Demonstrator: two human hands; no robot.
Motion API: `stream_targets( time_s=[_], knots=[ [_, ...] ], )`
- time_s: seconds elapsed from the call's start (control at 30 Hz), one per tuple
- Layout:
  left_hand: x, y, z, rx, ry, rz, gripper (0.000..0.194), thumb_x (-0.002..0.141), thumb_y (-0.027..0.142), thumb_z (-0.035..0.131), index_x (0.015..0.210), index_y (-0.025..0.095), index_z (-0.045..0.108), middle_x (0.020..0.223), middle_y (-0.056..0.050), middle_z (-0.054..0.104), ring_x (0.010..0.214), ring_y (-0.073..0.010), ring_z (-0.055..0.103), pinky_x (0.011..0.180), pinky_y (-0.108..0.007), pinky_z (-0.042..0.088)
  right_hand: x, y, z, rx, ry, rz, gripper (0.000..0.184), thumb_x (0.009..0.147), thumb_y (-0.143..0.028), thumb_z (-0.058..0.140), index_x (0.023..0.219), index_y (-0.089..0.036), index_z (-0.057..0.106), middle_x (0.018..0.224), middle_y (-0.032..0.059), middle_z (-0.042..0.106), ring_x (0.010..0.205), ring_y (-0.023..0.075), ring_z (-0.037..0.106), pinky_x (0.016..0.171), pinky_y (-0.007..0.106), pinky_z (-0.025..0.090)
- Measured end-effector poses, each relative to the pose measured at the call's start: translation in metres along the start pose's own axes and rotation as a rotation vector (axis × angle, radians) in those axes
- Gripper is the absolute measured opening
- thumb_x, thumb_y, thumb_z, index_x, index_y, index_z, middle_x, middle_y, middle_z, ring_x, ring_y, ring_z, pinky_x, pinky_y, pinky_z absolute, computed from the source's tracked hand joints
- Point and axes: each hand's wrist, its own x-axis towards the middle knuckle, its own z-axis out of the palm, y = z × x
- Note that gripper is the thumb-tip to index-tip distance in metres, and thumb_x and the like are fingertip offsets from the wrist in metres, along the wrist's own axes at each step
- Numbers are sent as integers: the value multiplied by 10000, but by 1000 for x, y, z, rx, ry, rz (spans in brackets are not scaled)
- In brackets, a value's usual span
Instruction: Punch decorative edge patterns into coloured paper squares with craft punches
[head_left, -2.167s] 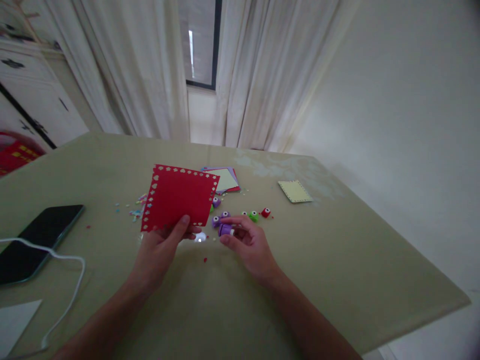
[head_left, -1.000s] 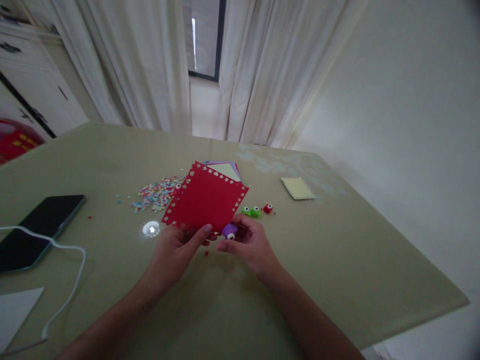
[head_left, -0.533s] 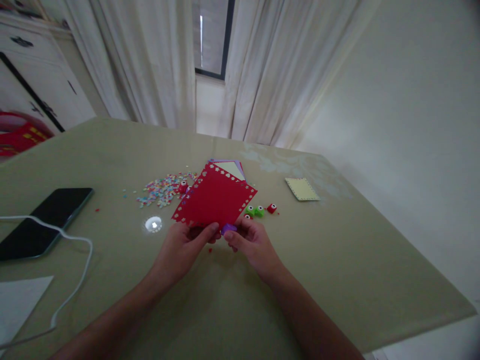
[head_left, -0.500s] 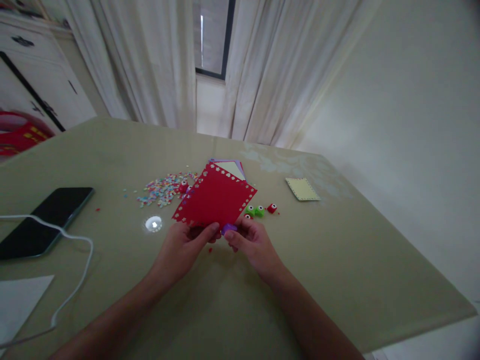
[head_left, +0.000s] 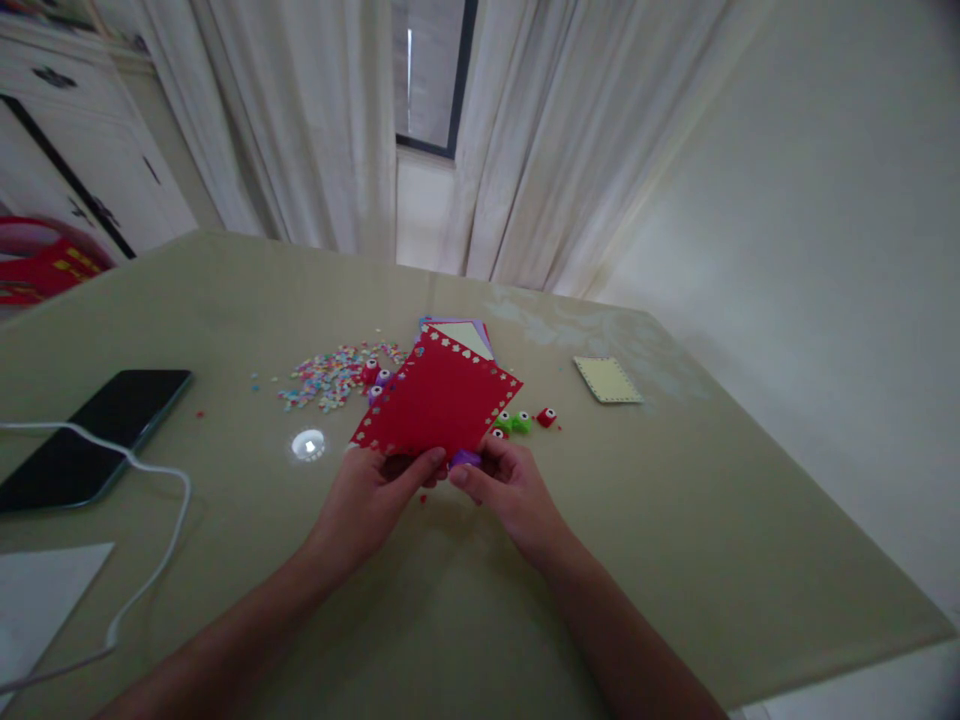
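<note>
Your right hand (head_left: 511,488) grips purple punch (head_left: 464,459) at red card's (head_left: 442,395) near corner; left hand (head_left: 379,495) pinches card. Card partly blocks paper stack (head_left: 466,335). Confetti (head_left: 330,378) left of card; yellow card (head_left: 608,380) toward surface's far right corner.

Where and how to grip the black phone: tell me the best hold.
Grip the far part of the black phone, probably best from above, pinching its two long edges. It lies flat on the table, so the edges offer the hold. The white cable runs across the nearer part, which makes that a poorer spot.
</note>
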Motion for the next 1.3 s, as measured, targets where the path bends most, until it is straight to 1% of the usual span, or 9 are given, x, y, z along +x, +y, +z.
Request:
stream_targets(
  time_s=[0.33,0.6,0.73,0.83,0.93,1.03,1.1,1.2,1.3],
  knots=[
    [0,0,0,5,-21,-11,235,859,415,765,768,198,778,663,-13,780,608,-176,726,571,-247,583,1,1,4,23,-19,-35,304,790,-474,901,958,-238,808,849,28,775,861,229,728,850,368,575],
    [1,-2,-4,22,-31,-10,233,875,428,762,847,201,805,736,-27,819,681,-206,766,635,-272,601,0,8,5,-57,53,11,393,727,-505,927,946,-214,780,862,36,765,806,220,695,787,362,544],
    [5,1,-11,60,88,4,259,855,454,776,774,209,795,674,-19,798,644,-209,757,622,-273,587,-2,5,-3,-269,82,10,441,751,-439,914,1075,-202,733,902,25,744,757,182,639,700,313,496],
    [7,1,-16,93,200,-13,303,854,483,777,721,210,792,653,-25,791,627,-210,746,622,-278,575,-6,0,-6,-615,70,-86,323,784,-324,897,1022,-202,717,875,6,721,740,168,608,682,294,472],
    [8,0,-19,123,237,-50,375,864,531,764,681,205,799,670,-48,806,645,-223,758,648,-293,581,-10,2,-3,-935,-23,-190,198,835,-275,870,967,-192,747,907,26,718,807,191,635,763,323,500],
    [9,-1,-20,115,237,-73,387,857,545,762,688,201,811,690,-62,819,660,-235,770,661,-306,591,-9,7,-1,-1060,-49,-266,192,894,-300,845,1019,-175,771,1102,90,718,979,237,678,895,367,533],
    [10,-1,-20,101,240,-86,376,847,545,766,705,201,819,703,-66,827,671,-243,778,669,-313,599,-8,7,-3,-1055,-11,-323,208,949,-309,795,1103,-172,764,1185,110,702,1060,249,679,954,378,537],
    [11,-1,-20,99,245,-88,368,844,545,771,719,202,822,719,-68,835,683,-252,785,686,-326,609,-3,2,-14,-1049,150,-379,201,1036,-304,676,1182,-184,743,1144,105,702,1059,249,674,972,394,543],
    [10,-4,-20,121,233,-74,378,864,549,761,710,208,817,721,-64,835,686,-248,785,692,-324,608,1,-1,-27,-1219,245,-380,272,986,-270,739,1247,-195,740,1201,140,685,1142,311,636,1038,478,520]
  ],
)
